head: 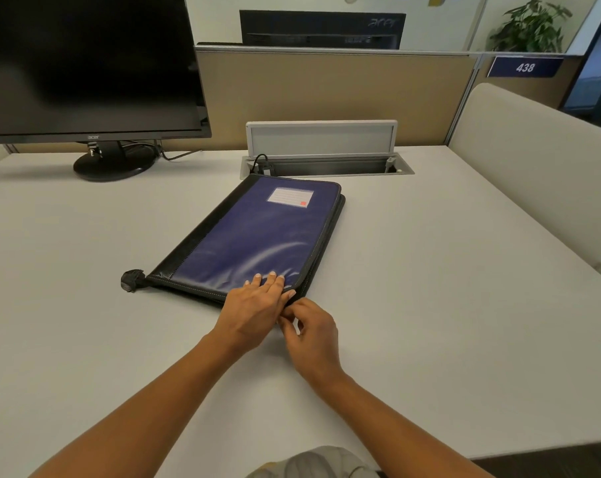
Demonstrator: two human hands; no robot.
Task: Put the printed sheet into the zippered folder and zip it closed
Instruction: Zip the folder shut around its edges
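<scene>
A blue zippered folder (257, 232) with black edging and a white label lies flat and closed-over on the white desk (447, 288). My left hand (254, 305) presses flat on its near right corner, fingers spread. My right hand (309, 331) sits just beside that corner with thumb and fingers pinched together at the folder's edge, seemingly on the zipper pull, which is hidden by the fingers. The printed sheet is not visible. A black tab (132, 280) sticks out at the folder's near left corner.
A black monitor (85, 63) on a round stand (114, 163) stands at the back left. Behind the folder, a cable hatch (326, 157) is open with a cord coming out. A beige partition (326, 94) closes the back, and a low white divider (533, 160) runs along the right.
</scene>
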